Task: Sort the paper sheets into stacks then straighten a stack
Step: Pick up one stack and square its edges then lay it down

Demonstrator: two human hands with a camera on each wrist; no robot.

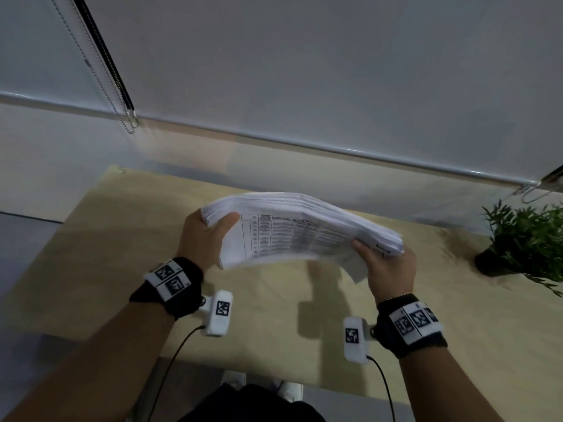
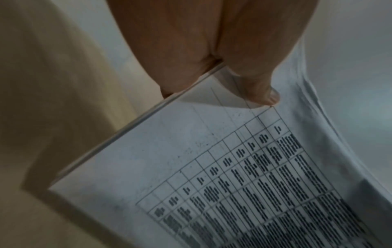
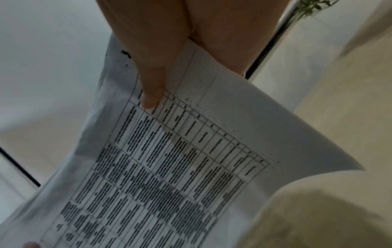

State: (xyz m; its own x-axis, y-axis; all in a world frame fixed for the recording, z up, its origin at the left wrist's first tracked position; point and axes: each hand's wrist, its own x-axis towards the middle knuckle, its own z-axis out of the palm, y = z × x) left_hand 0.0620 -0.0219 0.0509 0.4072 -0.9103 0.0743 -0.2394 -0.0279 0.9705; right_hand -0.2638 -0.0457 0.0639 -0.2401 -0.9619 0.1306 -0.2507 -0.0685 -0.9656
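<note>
Overhead, the head view shows a thick stack of paper sheets (image 1: 300, 231) held clear above the tan table (image 1: 106, 226), tilted with its printed face toward the person. Left hand (image 1: 204, 236) grips the stack's left end, thumb on the printed face; right hand (image 1: 388, 268) grips the right end likewise, one loose sheet drooping below it. Only this view shows the potted plant (image 1: 524, 239) at the table's right edge. Left wrist view alone reveals the stack's layered edge beside the thumb (image 2: 254, 80). Right wrist view shows the printed table grid (image 3: 169, 159) under the right thumb (image 3: 151, 80).
</note>
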